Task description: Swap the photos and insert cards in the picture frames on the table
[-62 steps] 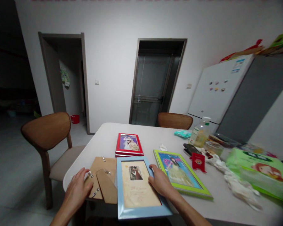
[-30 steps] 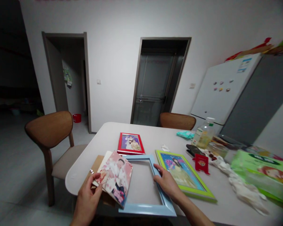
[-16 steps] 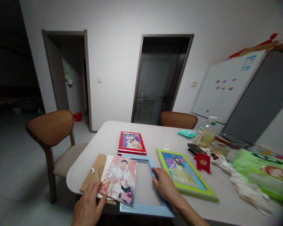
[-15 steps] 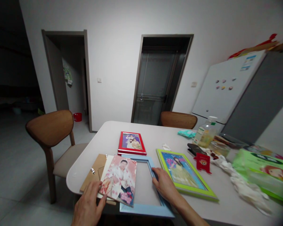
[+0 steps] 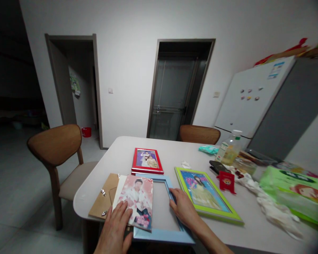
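A loose portrait photo (image 5: 144, 194) lies partly over the left side of an empty light-blue picture frame (image 5: 161, 235). Flat on the photo's lower left part rests my left hand (image 5: 117, 224), its fingers stretched out. My right hand (image 5: 184, 208) grips the blue frame's right side, fingers curled over the bar. Under the photo's left edge, a brown backing board (image 5: 102, 199) with metal clips and a whitish sheet stick out. To the right of my right hand lies a green picture frame (image 5: 214, 212) with a photo. Behind the blue frame is a red picture frame (image 5: 147, 171).
On the table's right are a bottle (image 5: 230, 148), a dark phone-like object (image 5: 217, 167), a red packet (image 5: 226, 181), crumpled tissues (image 5: 272, 211) and a green tissue pack (image 5: 294, 190). Wooden chairs stand at the left (image 5: 55, 144) and far side (image 5: 200, 134).
My left hand has moved right from the photo's left edge and now lies on its surface, uncovering another clip on the backing board. My right hand stays on the blue frame.
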Motion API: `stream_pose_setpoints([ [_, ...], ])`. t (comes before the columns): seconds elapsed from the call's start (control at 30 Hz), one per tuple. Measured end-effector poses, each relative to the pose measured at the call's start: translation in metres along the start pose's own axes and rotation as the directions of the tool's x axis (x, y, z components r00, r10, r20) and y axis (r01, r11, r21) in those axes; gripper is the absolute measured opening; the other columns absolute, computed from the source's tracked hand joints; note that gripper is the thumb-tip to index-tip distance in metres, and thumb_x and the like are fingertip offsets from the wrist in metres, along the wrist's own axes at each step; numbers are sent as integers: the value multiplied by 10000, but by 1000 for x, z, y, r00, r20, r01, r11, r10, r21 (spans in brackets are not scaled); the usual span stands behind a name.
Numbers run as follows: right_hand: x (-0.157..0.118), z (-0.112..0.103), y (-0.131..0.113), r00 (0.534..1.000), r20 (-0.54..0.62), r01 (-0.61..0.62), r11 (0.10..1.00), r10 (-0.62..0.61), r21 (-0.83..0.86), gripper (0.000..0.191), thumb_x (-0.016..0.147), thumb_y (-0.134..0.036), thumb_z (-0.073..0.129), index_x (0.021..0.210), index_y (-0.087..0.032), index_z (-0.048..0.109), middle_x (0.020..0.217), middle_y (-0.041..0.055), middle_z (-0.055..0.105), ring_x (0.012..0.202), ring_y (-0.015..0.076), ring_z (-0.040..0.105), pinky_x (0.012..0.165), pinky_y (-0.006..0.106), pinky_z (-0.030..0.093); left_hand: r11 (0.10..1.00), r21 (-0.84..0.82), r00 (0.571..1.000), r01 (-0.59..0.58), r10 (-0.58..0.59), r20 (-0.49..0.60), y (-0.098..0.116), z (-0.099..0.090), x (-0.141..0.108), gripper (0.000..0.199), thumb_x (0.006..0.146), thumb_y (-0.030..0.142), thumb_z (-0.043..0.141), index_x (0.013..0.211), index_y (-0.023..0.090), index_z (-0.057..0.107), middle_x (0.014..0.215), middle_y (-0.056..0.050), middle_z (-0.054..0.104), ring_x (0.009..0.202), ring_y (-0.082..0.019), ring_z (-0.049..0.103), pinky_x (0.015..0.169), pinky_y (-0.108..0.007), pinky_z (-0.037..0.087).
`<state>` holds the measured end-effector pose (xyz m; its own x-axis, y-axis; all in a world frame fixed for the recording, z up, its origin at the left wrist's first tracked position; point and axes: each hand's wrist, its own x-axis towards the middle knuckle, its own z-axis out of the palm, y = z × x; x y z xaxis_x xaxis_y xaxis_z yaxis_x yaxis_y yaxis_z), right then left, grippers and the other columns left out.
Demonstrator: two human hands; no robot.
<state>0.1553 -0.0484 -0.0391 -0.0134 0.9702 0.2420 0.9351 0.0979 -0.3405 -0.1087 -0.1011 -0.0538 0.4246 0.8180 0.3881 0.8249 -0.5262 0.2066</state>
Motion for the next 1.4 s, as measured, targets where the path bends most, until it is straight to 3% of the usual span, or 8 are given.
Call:
stream_pose_setpoints([
  [0.37, -2, -3, -2, 1000, 22, 17, 1000, -17, -7, 425, 705, -173, 412, 1105, -82, 520, 1036, 132, 549, 967, 215, 478, 898, 296, 313, 998, 2, 997, 70, -70, 17, 9, -8, 12, 448, 660, 112, 433, 1091, 188, 531, 1135, -82, 558, 1044, -232, 503, 899, -399, 403],
  [0.63, 0, -2, -2, 1000, -25, -1, 1000, 2, 29, 417, 685, -183, 448, 1078, -83, 543, 1130, 168, 498, 1054, 248, 445, 929, 342, 302, 911, -368, 930, 185, -283, -233, -10, -27, 23, 349, 739, 219, 377, 1019, 187, 582, 1042, -56, 616, 996, -217, 539, 867, -354, 429],
  [0.77, -3, -13, -17, 992, -124, 57, 983, -36, 172, 375, 689, -196, 451, 1036, -119, 568, 1152, 144, 493, 1074, 241, 432, 937, 366, 301, 626, -720, 793, 299, -583, -177, -12, -47, 30, 357, 736, 410, 446, 934, 164, 612, 917, -49, 661, 928, -245, 573, 829, -337, 439],
  [0.87, -10, -19, -38, 994, 19, 85, 898, -104, 431, 319, 725, -251, 431, 981, -146, 589, 1011, 102, 585, 882, 195, 541, 815, 336, 405, 294, -921, 729, 254, -684, -18, -4, -53, 36, 409, 709, 477, 497, 935, 149, 590, 847, -44, 672, 847, -234, 605, 767, -327, 465],
  [1.0, -17, -14, -68, 954, 246, -70, 672, -170, 737, 388, 714, -360, 495, 1020, -129, 551, 966, 102, 602, 782, 177, 565, 686, 304, 447, -44, -991, 698, 124, -706, 118, 17, -45, 46, 440, 675, 480, 561, 958, 142, 561, 806, -41, 676, 776, -215, 624, 713, -313, 480],
  [1.1, -17, -11, -82, 953, 278, -214, 380, -122, 900, 442, 716, -464, 482, 988, -120, 534, 938, 107, 605, 806, 193, 567, 631, 295, 453, -173, -978, 740, 114, -642, 200, 33, -34, 48, 445, 655, 479, 587, 944, 143, 562, 806, -45, 676, 772, -211, 623, 698, -301, 478],
  [1.27, -8, -22, -88, 977, 212, -212, -29, -13, 977, 405, 718, -440, 483, 1013, -164, 503, 888, 69, 639, 807, 196, 588, 692, 310, 457, -36, -949, 843, 312, -450, 294, 49, -21, 43, 455, 668, 513, 547, 877, 112, 596, 826, -86, 670, 781, -232, 611, 658, -307, 479],
  [1.4, 5, -35, -71, 961, 242, -237, -50, 131, 970, 396, 688, -351, 491, 1041, -172, 470, 813, 58, 662, 766, 211, 611, 672, 321, 474, 417, -845, 916, 335, -353, 189, 47, -18, 35, 358, 733, 418, 488, 913, 127, 595, 903, -97, 652, 873, -232, 581, 780, -337, 445],
])
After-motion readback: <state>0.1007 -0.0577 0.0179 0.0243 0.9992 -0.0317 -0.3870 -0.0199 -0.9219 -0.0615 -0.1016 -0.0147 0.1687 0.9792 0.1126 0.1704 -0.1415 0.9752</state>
